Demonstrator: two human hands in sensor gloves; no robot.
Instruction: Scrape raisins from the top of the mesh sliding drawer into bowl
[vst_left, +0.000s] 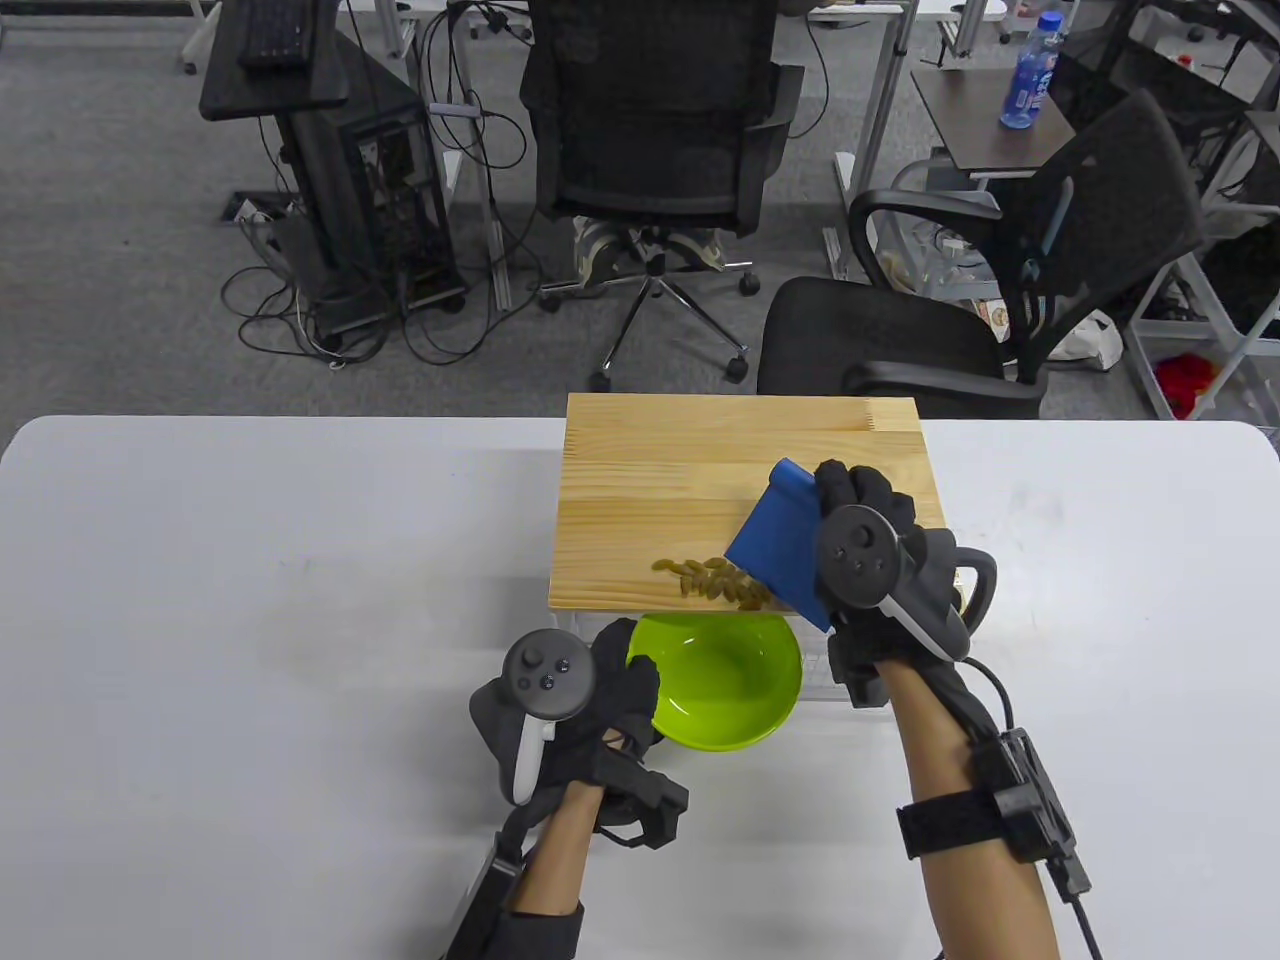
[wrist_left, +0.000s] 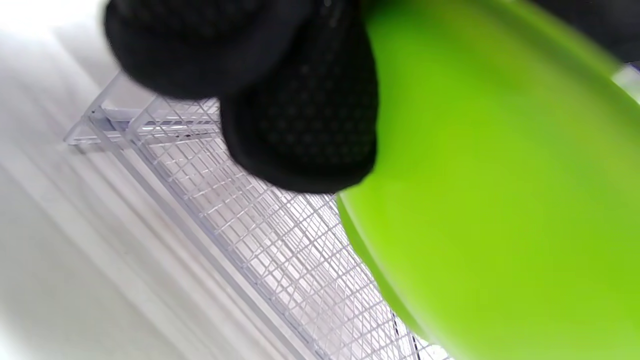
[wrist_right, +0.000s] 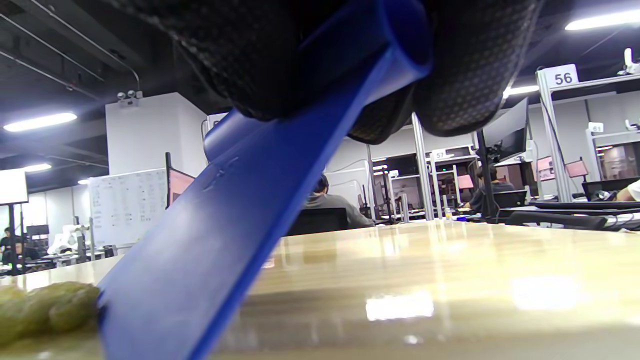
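Note:
A pile of greenish raisins (vst_left: 715, 580) lies near the front edge of the wooden top (vst_left: 700, 480) of the mesh drawer. My right hand (vst_left: 860, 530) grips a blue scraper (vst_left: 780, 545), whose lower edge rests on the wood right behind the raisins. The right wrist view shows the blue scraper (wrist_right: 225, 240) slanting down to the raisins (wrist_right: 45, 305) at its left. A lime green bowl (vst_left: 720, 680) sits just below the front edge, under the pile. My left hand (vst_left: 600, 690) holds the bowl's left rim. In the left wrist view, gloved fingertips (wrist_left: 300, 125) curl over the bowl (wrist_left: 500, 200), with the white mesh drawer (wrist_left: 260, 220) behind.
The drawer stands on a white table (vst_left: 250, 600). Beyond the table's far edge are two black office chairs (vst_left: 900, 340), a computer tower and loose cables on the grey floor.

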